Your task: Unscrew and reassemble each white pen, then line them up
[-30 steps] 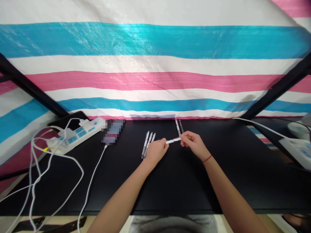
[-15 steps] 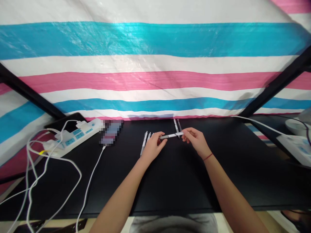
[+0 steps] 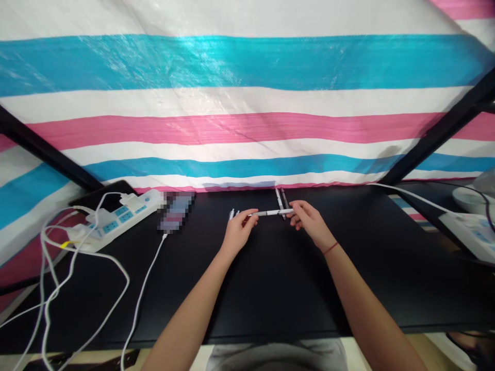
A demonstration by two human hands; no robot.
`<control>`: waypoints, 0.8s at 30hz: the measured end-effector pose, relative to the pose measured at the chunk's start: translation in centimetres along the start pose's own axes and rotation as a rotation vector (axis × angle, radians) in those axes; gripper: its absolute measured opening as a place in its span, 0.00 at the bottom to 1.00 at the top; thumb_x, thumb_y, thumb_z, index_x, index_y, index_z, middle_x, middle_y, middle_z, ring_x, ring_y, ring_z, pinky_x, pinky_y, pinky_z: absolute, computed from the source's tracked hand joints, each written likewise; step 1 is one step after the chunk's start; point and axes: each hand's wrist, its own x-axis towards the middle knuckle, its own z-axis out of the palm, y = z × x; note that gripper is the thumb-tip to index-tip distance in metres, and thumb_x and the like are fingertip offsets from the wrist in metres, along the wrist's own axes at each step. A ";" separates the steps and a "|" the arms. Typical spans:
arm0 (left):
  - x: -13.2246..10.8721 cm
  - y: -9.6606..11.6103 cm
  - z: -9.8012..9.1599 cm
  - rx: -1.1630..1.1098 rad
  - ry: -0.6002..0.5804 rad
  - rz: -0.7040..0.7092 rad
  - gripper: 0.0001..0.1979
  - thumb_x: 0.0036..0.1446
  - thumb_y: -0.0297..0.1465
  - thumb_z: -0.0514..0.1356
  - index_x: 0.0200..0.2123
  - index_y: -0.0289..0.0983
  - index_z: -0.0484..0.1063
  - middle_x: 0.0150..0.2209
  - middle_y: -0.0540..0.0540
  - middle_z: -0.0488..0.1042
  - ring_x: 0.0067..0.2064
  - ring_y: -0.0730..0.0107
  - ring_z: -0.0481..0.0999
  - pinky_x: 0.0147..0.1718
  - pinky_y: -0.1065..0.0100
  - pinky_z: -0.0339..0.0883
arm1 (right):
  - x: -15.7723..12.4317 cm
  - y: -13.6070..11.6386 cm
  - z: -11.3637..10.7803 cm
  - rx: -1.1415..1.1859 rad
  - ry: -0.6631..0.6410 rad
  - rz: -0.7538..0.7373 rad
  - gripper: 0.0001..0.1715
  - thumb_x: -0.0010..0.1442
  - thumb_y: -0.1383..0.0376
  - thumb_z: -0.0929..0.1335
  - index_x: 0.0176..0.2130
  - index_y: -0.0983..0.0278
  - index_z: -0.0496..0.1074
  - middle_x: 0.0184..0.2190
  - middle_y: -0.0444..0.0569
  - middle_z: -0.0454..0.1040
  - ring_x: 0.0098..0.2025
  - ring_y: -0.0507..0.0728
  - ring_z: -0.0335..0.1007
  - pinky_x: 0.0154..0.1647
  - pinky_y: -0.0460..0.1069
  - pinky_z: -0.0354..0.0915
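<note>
Between my hands a white and grey pen (image 3: 274,212) is held nearly level above the black table. My left hand (image 3: 238,230) pinches its grey tip end with thumb and fingers. At the other end, my right hand (image 3: 308,220) closes on the white barrel. Behind the held pen, a white pen (image 3: 279,200) and a darker pen (image 3: 284,198) lie side by side on the table. More white pens (image 3: 232,213) lie by my left hand, which partly hides them.
On the left are a white power strip (image 3: 129,217) with plugs, looped white cables (image 3: 127,278) and a blurred phone-like device (image 3: 176,212) on a cable. Another power strip (image 3: 474,234) sits at the right. A striped sheet (image 3: 247,129) hangs behind the black table (image 3: 278,293).
My left hand has slid left toward the pen's tip, so more of the grey part shows. The pen is more level, and my right hand has shifted slightly.
</note>
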 end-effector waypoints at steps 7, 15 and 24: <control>0.1 -0.3 0.1 -0.046 0.003 -0.017 0.17 0.56 0.41 0.58 0.46 0.39 0.74 0.35 0.45 0.78 0.34 0.67 0.78 0.37 0.65 0.72 | 0.0 0.0 -0.2 -0.032 -0.014 -0.070 0.17 0.53 0.52 0.70 0.34 0.63 0.70 0.27 0.46 0.71 0.30 0.52 0.68 0.27 0.46 0.64; 0.1 0.1 -0.1 -0.021 0.015 -0.031 0.16 0.56 0.40 0.58 0.45 0.39 0.74 0.33 0.46 0.78 0.34 0.67 0.78 0.37 0.65 0.71 | 0.1 0.1 -0.4 -0.109 -0.009 -0.004 0.22 0.57 0.48 0.67 0.29 0.65 0.69 0.23 0.46 0.70 0.23 0.50 0.65 0.24 0.46 0.63; 0.2 -0.2 -0.1 -0.044 0.027 -0.059 0.17 0.56 0.41 0.58 0.45 0.39 0.74 0.34 0.46 0.77 0.33 0.67 0.77 0.37 0.65 0.71 | 0.1 0.2 -0.4 -0.023 -0.022 -0.022 0.23 0.52 0.52 0.71 0.43 0.62 0.69 0.31 0.46 0.72 0.31 0.53 0.70 0.29 0.47 0.67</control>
